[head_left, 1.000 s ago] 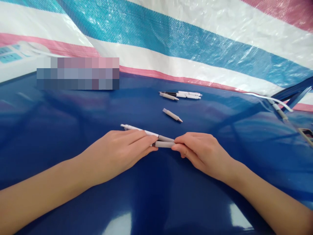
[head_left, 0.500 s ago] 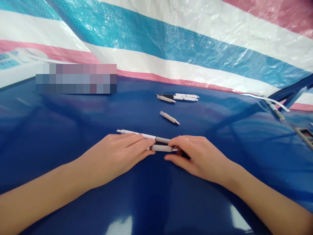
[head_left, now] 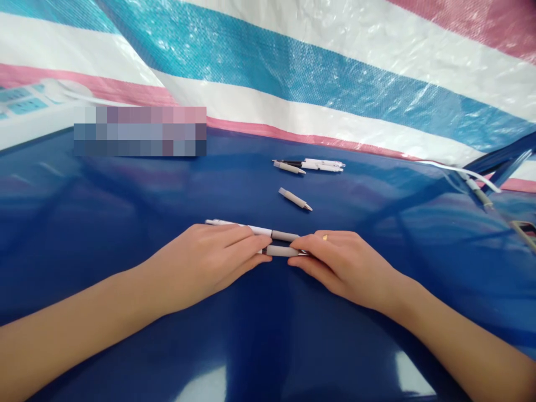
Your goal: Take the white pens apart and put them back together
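Observation:
Two pens lie side by side between my hands. The upper one, a white pen (head_left: 247, 228), has a grey grip (head_left: 285, 235) that ends under my right fingers. Below it is a grey grip section (head_left: 281, 250) of a second pen, its rear hidden under my left fingers. My left hand (head_left: 209, 265) lies over the white barrel, and my right hand (head_left: 339, 265) covers the pen tips. Farther off lie a loose grey-gripped pen part (head_left: 295, 199) and a small bunch of white pens (head_left: 310, 165).
The pens and my hands rest on a glossy dark blue surface (head_left: 125, 223). Behind it hangs a striped blue, white and pink tarpaulin (head_left: 293, 84). A power strip (head_left: 25, 106) sits at the far left, and a white cable (head_left: 460, 170) runs at the far right.
My right hand slid right, showing the pen tip, then back left over it. The pens stayed between my hands, and the view shifted slightly.

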`<state>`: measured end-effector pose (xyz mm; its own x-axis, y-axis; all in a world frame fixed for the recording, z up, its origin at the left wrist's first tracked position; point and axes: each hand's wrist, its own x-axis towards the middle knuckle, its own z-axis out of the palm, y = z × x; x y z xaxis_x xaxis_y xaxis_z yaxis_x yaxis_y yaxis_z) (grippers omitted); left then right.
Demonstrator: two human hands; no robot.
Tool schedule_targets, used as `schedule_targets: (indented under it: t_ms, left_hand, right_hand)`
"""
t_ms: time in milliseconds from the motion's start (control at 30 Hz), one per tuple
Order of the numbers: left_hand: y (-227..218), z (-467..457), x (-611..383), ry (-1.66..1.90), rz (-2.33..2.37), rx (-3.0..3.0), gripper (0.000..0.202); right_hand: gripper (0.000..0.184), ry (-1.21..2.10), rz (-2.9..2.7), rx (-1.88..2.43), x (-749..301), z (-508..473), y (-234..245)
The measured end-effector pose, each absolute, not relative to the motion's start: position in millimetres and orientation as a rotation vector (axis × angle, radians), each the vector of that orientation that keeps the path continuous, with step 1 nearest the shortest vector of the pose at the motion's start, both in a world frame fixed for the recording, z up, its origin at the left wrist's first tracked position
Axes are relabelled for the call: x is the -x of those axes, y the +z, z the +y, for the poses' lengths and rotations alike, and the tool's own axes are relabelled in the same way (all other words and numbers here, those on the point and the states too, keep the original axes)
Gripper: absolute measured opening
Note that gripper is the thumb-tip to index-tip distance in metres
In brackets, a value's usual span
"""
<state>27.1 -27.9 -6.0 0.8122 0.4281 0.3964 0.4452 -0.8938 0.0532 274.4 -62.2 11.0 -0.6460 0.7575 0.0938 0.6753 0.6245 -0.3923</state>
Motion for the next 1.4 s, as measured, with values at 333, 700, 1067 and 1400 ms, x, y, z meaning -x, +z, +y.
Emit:
schedule_targets:
  t_ms: [333, 700, 1067, 1400]
  left_hand:
    - [-5.3, -27.1, -28.8, -0.658, -0.725, 2.977, 0.020]
    - [-4.6, -29.1, -28.4, -0.645, -0.683, 2.979, 0.023]
    - [-5.4, -29.1, -29.9, -0.655, -0.689, 2.953, 0.023]
    - [-5.8, -29.0, -28.0, -0.673, -0.678, 2.951, 0.021]
  right_hand:
    - [0.024, 0.486, -2.574, 1.195, -274.7, -62.2, 8.4]
    - [0.024, 0.518, -2.593, 1.186, -274.4, -63.2, 8.5]
    - [0.025, 0.505, -2.606, 1.192, -272.8, -63.7, 9.3]
    - [0.030, 0.507, -2.637, 1.149, -273.7, -61.6, 9.7]
